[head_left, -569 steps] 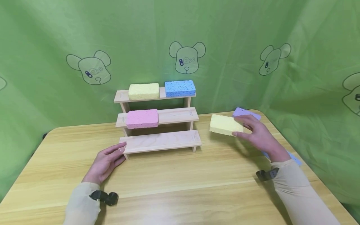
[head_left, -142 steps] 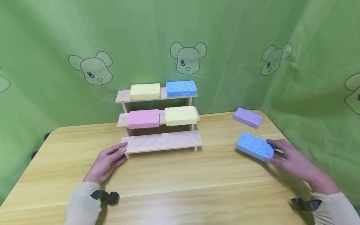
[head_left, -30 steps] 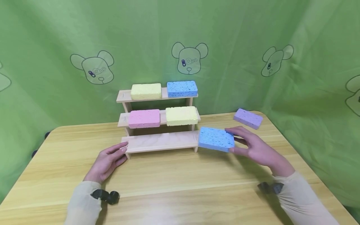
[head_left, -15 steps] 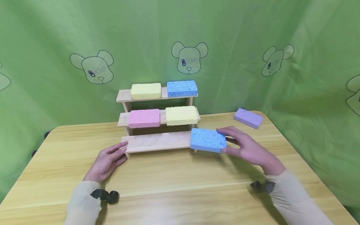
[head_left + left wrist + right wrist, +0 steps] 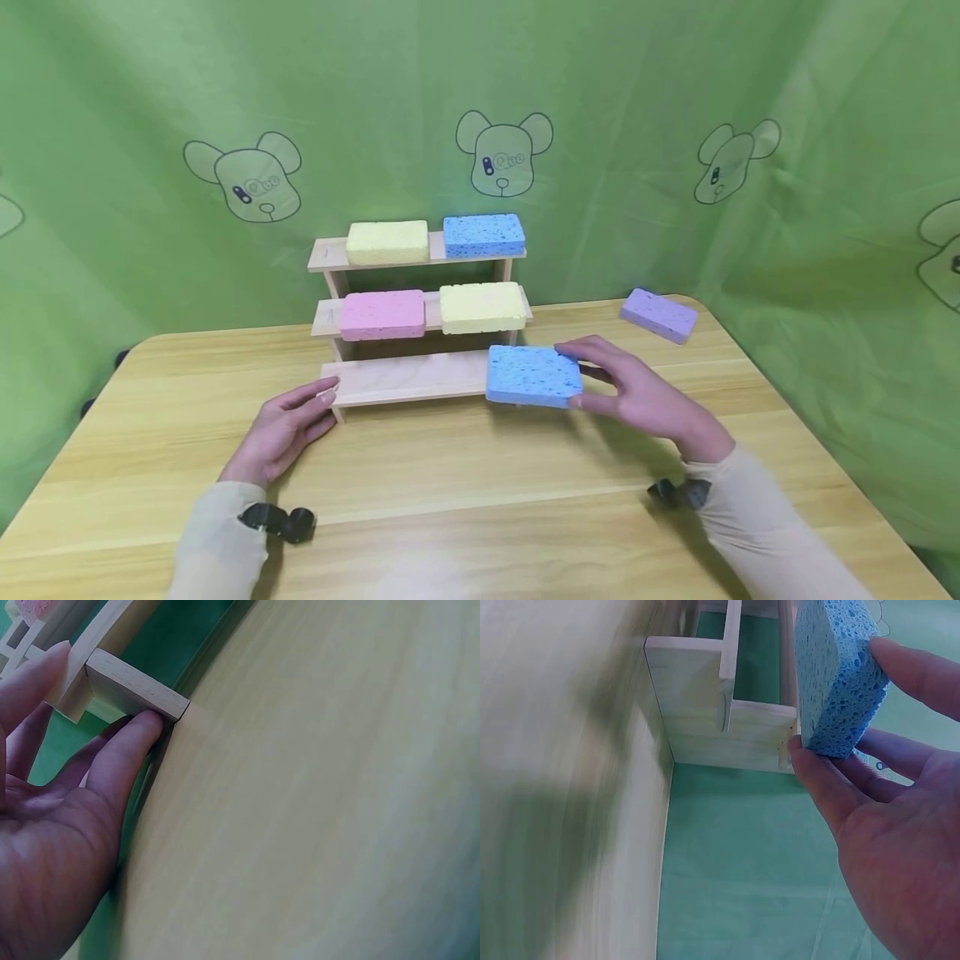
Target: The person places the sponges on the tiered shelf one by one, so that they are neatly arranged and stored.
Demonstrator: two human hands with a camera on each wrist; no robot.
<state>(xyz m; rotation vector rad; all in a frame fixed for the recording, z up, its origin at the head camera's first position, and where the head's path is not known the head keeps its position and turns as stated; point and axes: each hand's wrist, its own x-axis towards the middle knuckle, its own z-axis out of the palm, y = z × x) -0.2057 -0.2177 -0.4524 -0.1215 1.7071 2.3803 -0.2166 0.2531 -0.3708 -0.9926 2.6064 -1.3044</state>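
Observation:
My right hand (image 5: 637, 392) grips a blue sponge (image 5: 532, 375) by its right end, thumb in front and fingers behind. That sponge is over the right end of the lowest step of a three-tier wooden stand (image 5: 405, 379); in the right wrist view the blue sponge (image 5: 840, 682) sits between thumb and fingertips. At the stand's left end, my left hand (image 5: 288, 429) touches the bottom step with nearly straight fingers. One fingertip of the left hand (image 5: 67, 847) meets the wooden leg (image 5: 139, 682).
A yellow sponge (image 5: 387, 242) and another blue sponge (image 5: 483, 236) lie on the top step. The middle step bears a pink sponge (image 5: 382, 315) and a second yellow sponge (image 5: 482, 307). One purple sponge (image 5: 658, 316) lies at the table's back right. Behind hangs a green curtain (image 5: 600, 125).
Over the last second, the right hand has carried the blue sponge leftward over the bottom step. Earlier, it held a yellow sponge that now lies on the middle step. The left hand stays put.

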